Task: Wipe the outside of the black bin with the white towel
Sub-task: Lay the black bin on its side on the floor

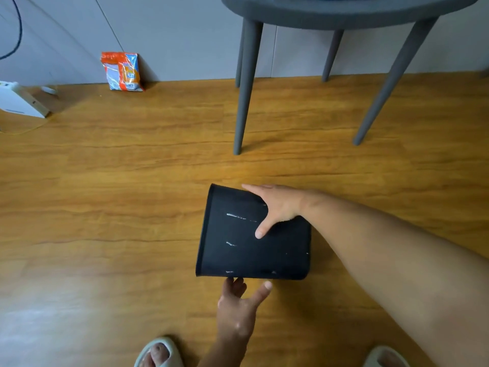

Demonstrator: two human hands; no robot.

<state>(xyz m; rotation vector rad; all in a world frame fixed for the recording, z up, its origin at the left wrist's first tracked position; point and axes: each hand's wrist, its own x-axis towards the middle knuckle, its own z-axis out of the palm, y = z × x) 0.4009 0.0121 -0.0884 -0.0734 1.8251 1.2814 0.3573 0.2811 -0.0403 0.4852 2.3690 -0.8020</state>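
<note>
Head view: right hand (280,207) grips black bin (239,256), left hand (237,311) underneath.

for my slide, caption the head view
Right hand grips and left hand touches a white-streaked round black plastic bin turned on its side.

Wood-grain floor (119,207) is what I'm seeing here: orange snack packet (122,71) is leaning at the wall, white box (18,102) is sitting far left, grey chair legs (244,102) are standing on it.
</note>
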